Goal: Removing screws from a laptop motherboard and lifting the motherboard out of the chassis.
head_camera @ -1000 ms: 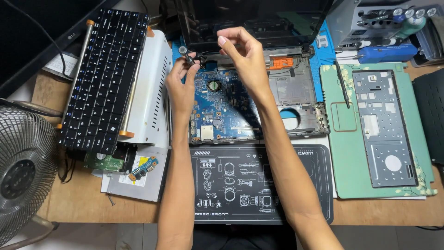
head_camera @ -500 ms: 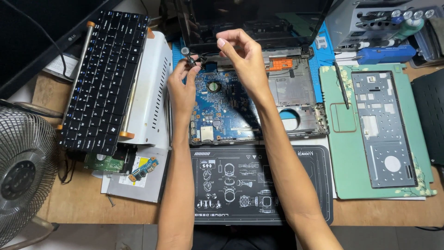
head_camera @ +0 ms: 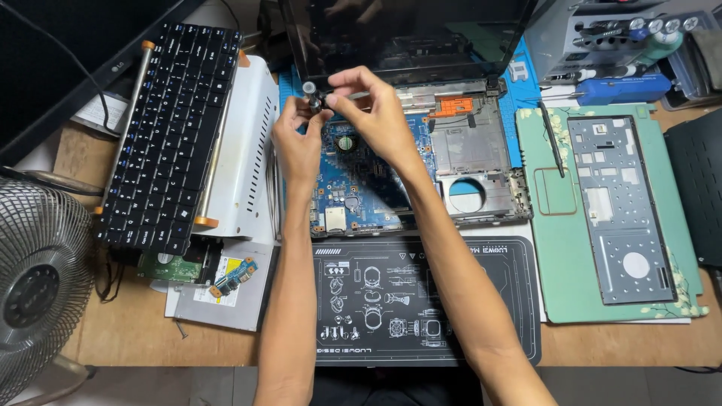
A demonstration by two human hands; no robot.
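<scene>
An opened laptop base [head_camera: 481, 162] with a blue motherboard [head_camera: 353, 192] lies at the back of the desk, its dark screen [head_camera: 406, 34] tilted up behind. My left hand [head_camera: 297, 139] and my right hand [head_camera: 372, 113] meet above the laptop's back left corner. Both pinch a small dark part with a round silver end [head_camera: 311, 95], near the hinge. My right thumb and forefinger close on it from the right, my left fingers from the left. What the part is cannot be told.
A removed black keyboard [head_camera: 169, 131] rests on a white metal cover [head_camera: 244, 158] at left. A black repair mat [head_camera: 421, 301] lies in front. A grey palm-rest panel [head_camera: 620, 203] sits on a green mat [head_camera: 556, 248] at right. A fan [head_camera: 37, 278] stands at far left, tools [head_camera: 617, 86] at back right.
Both hands stay at the laptop's back left corner; the right fingers have shifted slightly closer onto the small part. Nothing else moved.
</scene>
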